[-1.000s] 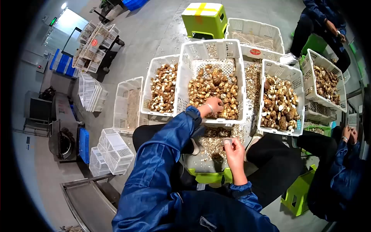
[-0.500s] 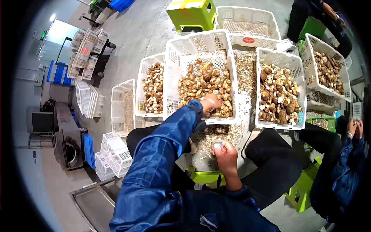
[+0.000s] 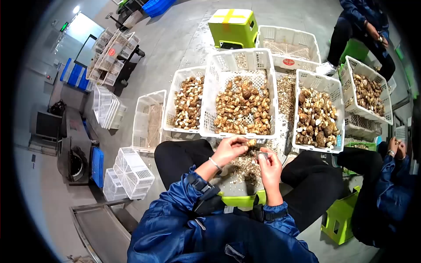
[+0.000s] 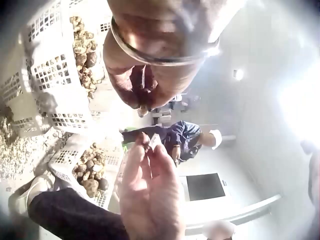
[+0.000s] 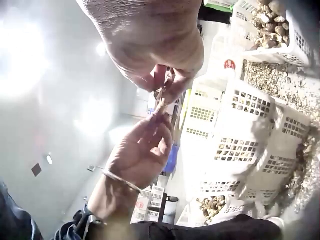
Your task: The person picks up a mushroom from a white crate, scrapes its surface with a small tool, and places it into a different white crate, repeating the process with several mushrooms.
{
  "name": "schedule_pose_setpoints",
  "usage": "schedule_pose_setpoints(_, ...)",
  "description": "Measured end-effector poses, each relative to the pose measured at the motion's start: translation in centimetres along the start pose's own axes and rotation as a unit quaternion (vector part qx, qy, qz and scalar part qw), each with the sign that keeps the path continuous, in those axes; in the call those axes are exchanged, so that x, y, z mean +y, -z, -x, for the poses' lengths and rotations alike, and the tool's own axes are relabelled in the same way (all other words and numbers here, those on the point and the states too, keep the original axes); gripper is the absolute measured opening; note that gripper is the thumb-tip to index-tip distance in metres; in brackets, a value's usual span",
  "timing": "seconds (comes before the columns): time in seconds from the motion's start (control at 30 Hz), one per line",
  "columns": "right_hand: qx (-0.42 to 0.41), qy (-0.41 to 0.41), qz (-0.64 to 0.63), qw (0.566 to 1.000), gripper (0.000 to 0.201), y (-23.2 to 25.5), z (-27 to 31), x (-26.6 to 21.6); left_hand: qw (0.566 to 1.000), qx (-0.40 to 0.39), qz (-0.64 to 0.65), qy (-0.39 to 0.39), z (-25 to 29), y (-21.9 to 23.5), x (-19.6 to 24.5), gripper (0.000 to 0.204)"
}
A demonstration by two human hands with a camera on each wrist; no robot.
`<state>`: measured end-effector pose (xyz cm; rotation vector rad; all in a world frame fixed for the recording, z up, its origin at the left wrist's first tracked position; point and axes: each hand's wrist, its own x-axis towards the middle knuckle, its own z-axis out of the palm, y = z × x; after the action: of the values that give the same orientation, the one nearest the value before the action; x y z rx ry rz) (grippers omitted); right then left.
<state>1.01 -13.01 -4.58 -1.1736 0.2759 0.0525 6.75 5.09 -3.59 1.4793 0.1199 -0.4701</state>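
Observation:
My left hand (image 3: 230,150) pinches a small mushroom (image 3: 251,142) between thumb and fingers, just in front of the middle white crate (image 3: 211,81). Close beside it, my right hand (image 3: 269,168) grips a small grey blade (image 3: 263,155) between thumb and forefinger. In the left wrist view the mushroom (image 4: 143,111) shows at the left fingertips, while the blade (image 4: 155,141) sits at the right ones. From the right wrist view, the mushroom (image 5: 160,106) lies between both hands' fingertips. Brown and white mushrooms (image 3: 243,107) cover much of the middle crate's bottom.
Another crate (image 3: 316,81) of mushrooms stands at right, and a narrower one (image 3: 169,109) at left. Pale trimmings (image 3: 245,168) litter the floor between my legs. A green stool (image 3: 232,33) stands beyond the crates. Another person's hands (image 3: 398,148) work at the far right.
My left hand was down among the mushrooms in the middle crate; it has come back toward me with one mushroom. The right hand stays near, still holding the blade.

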Motion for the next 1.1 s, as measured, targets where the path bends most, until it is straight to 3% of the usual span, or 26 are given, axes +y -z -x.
schedule_pose_setpoints(0.13, -0.027, 0.024, 0.065, 0.997, 0.009, 0.0, 0.8, -0.6, 0.981, 0.040, -0.161, -0.099, 4.4, -1.1, 0.9, 0.022)
schedule_pose_setpoints(0.23, -0.070, 0.018, 0.069, 0.995, 0.010, 0.4, 1.2, -0.9, 0.911, 0.067, -0.316, -0.257, 6.0, -1.3, 1.4, 0.022)
schedule_pose_setpoints(0.33, -0.083, 0.025, 0.073, 0.994, 0.011, 0.2, 1.8, -1.1, 0.836, 0.062, -0.411, -0.358, 7.1, -1.3, 2.3, 0.023)
schedule_pose_setpoints(0.6, -0.082, 0.073, 0.107, 0.988, 0.011, 0.3, 3.0, -2.3, 0.756, 0.014, -0.478, -0.448, 8.9, -2.6, 3.7, 0.034)
schedule_pose_setpoints(0.73, -0.071, 0.042, 0.094, 0.992, 0.009, 0.7, 3.2, -2.6, 0.720, 0.000, -0.499, -0.482, 9.2, -2.8, 4.0, 0.030)
schedule_pose_setpoints(0.9, -0.104, 0.071, 0.081, 0.989, 0.013, 0.9, 3.2, -2.4, 0.619, -0.032, -0.558, -0.552, 9.4, -2.5, 5.2, 0.026)
schedule_pose_setpoints(1.0, -0.100, 0.039, 0.075, 0.991, 0.012, 0.9, 3.4, -2.2, 0.561, -0.076, -0.583, -0.583, 9.1, -1.8, 5.2, 0.026)
schedule_pose_setpoints(1.03, -0.109, 0.027, 0.098, 0.989, 0.011, 1.1, 3.3, -2.4, 0.555, -0.104, -0.580, -0.587, 9.0, -1.6, 5.7, 0.023)
schedule_pose_setpoints(1.1, -0.105, 0.005, 0.018, 0.994, 0.011, 0.8, 3.4, -2.6, 0.536, -0.115, -0.574, -0.608, 8.7, -1.2, 6.0, 0.023)
